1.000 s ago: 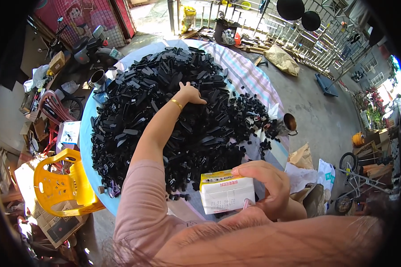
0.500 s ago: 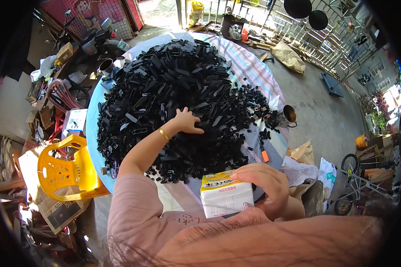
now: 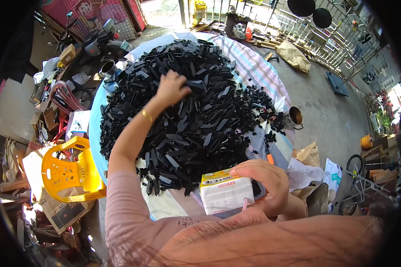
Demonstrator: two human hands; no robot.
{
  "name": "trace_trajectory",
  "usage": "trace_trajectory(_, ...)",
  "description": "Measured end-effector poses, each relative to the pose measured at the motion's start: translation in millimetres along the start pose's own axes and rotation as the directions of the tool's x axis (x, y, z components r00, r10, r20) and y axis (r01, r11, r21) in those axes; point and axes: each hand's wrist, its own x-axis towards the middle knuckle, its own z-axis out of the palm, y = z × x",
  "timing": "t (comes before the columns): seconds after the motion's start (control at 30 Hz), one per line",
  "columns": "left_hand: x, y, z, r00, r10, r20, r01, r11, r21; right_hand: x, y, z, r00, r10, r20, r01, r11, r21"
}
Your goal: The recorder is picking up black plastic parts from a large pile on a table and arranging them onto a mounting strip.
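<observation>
A big heap of black plastic pieces (image 3: 196, 115) covers a round table with a striped cloth (image 3: 254, 66). My left hand (image 3: 170, 88) reaches far out and rests on top of the heap, fingers spread among the pieces; a gold bangle sits on that wrist. Close to my body, my right hand (image 3: 265, 184) grips a small white and yellow drink carton (image 3: 225, 193) at the table's near edge. A pink straw shows by the carton's lower right corner.
A yellow plastic chair (image 3: 69, 171) stands left of the table over cardboard and clutter. A metal mug (image 3: 293, 119) sits at the table's right edge, with an orange-handled tool (image 3: 268, 156) near it. Sacks and paper bags lie on the concrete floor at right; a metal fence runs behind.
My left hand has stayed on the heap while my head shifted, so the table sits lower and more centred in view. The right hand keeps holding the carton.
</observation>
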Motion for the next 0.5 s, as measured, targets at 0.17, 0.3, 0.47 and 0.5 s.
trace_trajectory(0.17,104,-94,58,0.836,-0.548,0.026,0.51,0.795,0.328,9,10,-9,0.993,0.102,-0.059,-0.108,0.988,-0.111)
trace_trajectory(0.3,72,-145,55,0.695,-0.66,0.285,0.661,0.743,0.111,17,41,-1,0.994,0.099,-0.043,-0.103,0.989,-0.109)
trace_trajectory(0.47,84,-154,67,0.751,-0.51,0.419,0.528,0.845,0.083,18,56,5,0.993,0.106,-0.041,-0.11,0.99,-0.093)
trace_trajectory(0.5,80,-155,74,0.763,-0.463,0.451,0.504,0.863,0.033,19,57,8,0.994,0.099,-0.044,-0.102,0.991,-0.084)
